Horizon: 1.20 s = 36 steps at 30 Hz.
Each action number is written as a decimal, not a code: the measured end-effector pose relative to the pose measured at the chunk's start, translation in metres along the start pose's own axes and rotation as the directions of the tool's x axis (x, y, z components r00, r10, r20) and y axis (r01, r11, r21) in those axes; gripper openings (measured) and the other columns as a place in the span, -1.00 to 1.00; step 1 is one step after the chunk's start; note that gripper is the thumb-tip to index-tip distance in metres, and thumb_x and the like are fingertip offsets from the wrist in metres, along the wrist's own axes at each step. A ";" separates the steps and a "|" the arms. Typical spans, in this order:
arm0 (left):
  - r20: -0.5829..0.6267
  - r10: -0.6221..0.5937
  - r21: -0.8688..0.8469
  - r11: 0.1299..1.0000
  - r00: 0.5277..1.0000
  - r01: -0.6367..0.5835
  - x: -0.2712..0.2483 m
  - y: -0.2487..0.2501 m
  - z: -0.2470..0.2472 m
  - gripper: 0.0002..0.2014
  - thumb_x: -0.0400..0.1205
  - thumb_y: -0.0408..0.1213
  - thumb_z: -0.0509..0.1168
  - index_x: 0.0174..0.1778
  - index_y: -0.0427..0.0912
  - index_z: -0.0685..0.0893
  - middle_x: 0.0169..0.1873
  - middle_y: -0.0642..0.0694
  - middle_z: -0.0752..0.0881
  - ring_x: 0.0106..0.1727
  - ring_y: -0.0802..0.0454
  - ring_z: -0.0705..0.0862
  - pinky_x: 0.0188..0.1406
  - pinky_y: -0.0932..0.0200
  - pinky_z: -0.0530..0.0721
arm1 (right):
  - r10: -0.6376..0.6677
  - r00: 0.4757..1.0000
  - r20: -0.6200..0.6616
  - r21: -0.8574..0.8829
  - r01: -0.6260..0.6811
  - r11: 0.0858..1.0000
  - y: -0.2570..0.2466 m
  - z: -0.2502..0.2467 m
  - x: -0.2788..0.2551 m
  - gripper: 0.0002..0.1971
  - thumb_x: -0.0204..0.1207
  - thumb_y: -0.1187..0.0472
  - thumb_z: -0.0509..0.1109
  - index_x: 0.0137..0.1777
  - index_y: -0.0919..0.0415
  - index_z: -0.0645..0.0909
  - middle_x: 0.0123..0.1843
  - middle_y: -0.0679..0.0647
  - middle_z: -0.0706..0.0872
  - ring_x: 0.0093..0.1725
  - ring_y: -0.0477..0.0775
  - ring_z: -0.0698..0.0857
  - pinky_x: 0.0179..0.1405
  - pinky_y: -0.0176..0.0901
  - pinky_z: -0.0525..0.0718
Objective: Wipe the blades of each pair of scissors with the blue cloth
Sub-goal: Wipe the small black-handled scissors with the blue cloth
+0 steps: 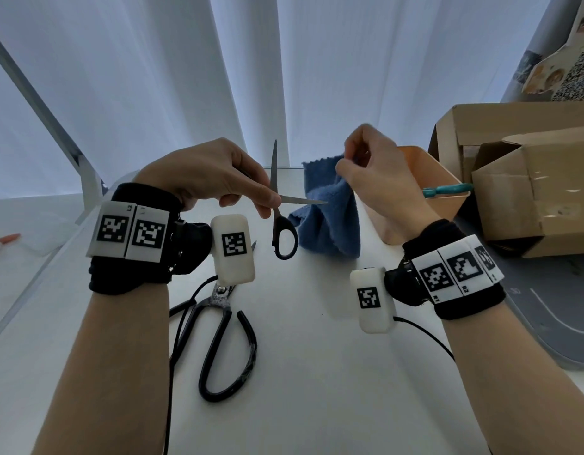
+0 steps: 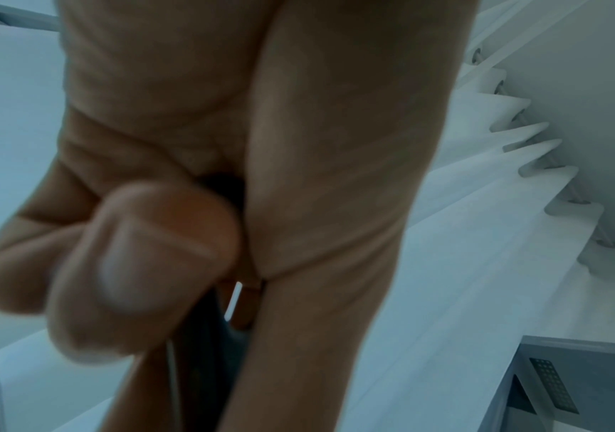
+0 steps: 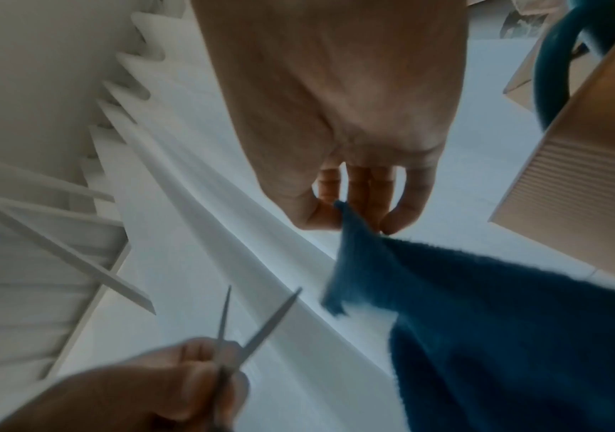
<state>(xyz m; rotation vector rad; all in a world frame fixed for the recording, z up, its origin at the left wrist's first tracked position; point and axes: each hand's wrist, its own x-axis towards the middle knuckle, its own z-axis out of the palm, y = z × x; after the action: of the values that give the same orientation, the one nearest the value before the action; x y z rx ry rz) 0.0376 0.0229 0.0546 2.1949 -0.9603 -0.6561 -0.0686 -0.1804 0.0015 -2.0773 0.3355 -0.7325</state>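
My left hand (image 1: 251, 195) grips a small pair of black-handled scissors (image 1: 284, 236) near the pivot, held in the air. Their blades are spread wide, one pointing up, the other pointing right toward the blue cloth (image 1: 326, 221). My right hand (image 1: 353, 165) pinches the cloth's top edge and holds it hanging, with its lower part near the white table (image 1: 316, 372). The right wrist view shows the open blades (image 3: 258, 324), my right fingertips (image 3: 395, 225) and the cloth (image 3: 502, 321). A larger pair of black scissors (image 1: 224, 343) lies on the table under my left wrist.
A peach-coloured bin (image 1: 425, 178) stands right of the cloth with a teal handle (image 1: 448, 190) sticking out over its rim. Cardboard boxes (image 1: 530, 178) stand at the right. White curtains (image 1: 152, 77) hang behind. A black cable (image 1: 185, 307) runs beside the large scissors.
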 end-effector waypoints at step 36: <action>-0.011 0.022 -0.017 1.000 1.000 -0.022 0.007 0.002 0.007 -0.78 0.39 -0.25 0.54 -0.22 -0.29 0.69 -0.32 -0.46 0.69 -0.54 0.06 0.43 -0.38 0.19 0.40 | -0.028 0.897 0.440 0.100 -0.018 0.995 -0.018 0.016 -0.012 -0.79 0.46 0.30 0.59 0.04 0.22 0.67 -0.11 0.12 0.83 -0.11 0.05 0.80 0.13 -0.01 0.76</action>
<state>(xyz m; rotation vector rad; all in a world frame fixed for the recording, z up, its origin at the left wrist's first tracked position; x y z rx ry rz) 0.0360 0.0137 0.0502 2.1675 -0.9691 -0.6397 -0.0690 -0.1533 0.0042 -2.0755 0.0348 -0.2549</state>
